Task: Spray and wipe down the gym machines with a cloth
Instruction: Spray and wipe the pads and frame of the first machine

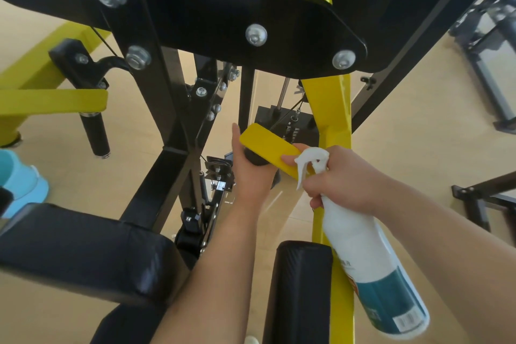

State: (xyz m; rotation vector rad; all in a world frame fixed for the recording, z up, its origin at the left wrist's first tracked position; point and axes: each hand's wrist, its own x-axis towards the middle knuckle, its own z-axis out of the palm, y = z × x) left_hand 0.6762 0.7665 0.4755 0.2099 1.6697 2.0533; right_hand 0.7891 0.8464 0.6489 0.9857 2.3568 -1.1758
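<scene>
The gym machine has a black frame [156, 109] and yellow bars [332, 109]. A short yellow arm [268, 142] sticks out at centre with a black handle [255, 160] beneath it. My left hand [251, 170] grips that handle, thumb pointing up beside the yellow arm. To its right, my right hand [346, 179] holds a white spray bottle [360, 246] with a teal label by the neck. The bottle's nozzle is beside the yellow arm, and a fingertip touches the arm. I see no cloth.
Black padded cushions lie at lower left [83, 246] and lower centre [301, 288]. A bolted black plate [251, 8] hangs overhead. A weight stack [290, 126] stands behind. A light blue object [22, 181] sits on the wooden floor at left, and other machines [491, 78] stand at right.
</scene>
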